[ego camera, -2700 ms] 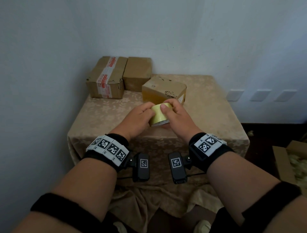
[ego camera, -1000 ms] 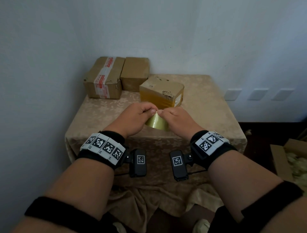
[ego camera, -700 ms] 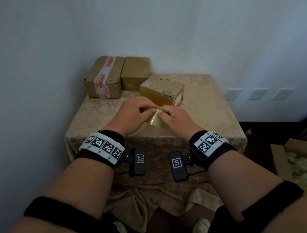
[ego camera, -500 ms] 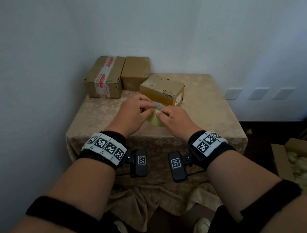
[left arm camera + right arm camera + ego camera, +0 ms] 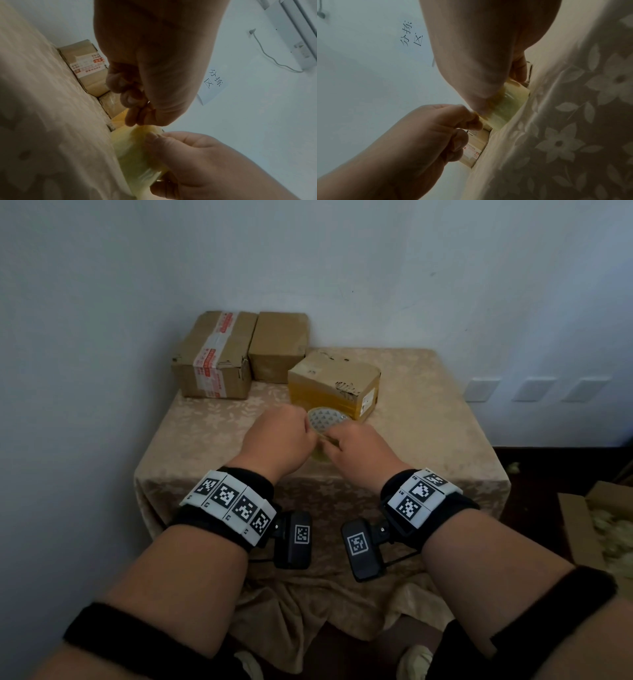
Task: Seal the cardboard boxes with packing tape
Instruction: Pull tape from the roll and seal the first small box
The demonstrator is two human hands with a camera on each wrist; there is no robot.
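Since the earlier head views, the roll of packing tape (image 5: pixel 324 419) has tipped so that its patterned core faces up at us, and both hands have closed in tighter over its near edge, a little farther up the table toward the boxes.

We judge the task barely begun. The yellow-taped box (image 5: pixel 334 383) sits just beyond the roll, its torn top showing no fresh strip. Two more boxes stand at the far left against the wall: the box with printed tape (image 5: pixel 214 354) and the plain box (image 5: pixel 278 345) touching its right side. No tape reaches any box yet, so all the sealing is left. What we seem to be doing is freeing the tape's loose end.

The left hand (image 5: pixel 279 440) is curled into a loose fist, and in the left wrist view its fingertips (image 5: pixel 135 119) bunch together just at the rim of the roll, seemingly pinching at the tape end; whether a free end is actually caught between them, we cannot tell. The right hand (image 5: pixel 358 451) wraps the roll from the right, thumb pressed on the yellowish outer face and fingers curled round the far side, holding it just over the floral tablecloth (image 5: pixel 428 422). Both wrists hover low, forearms angled inward so the knuckles nearly meet.
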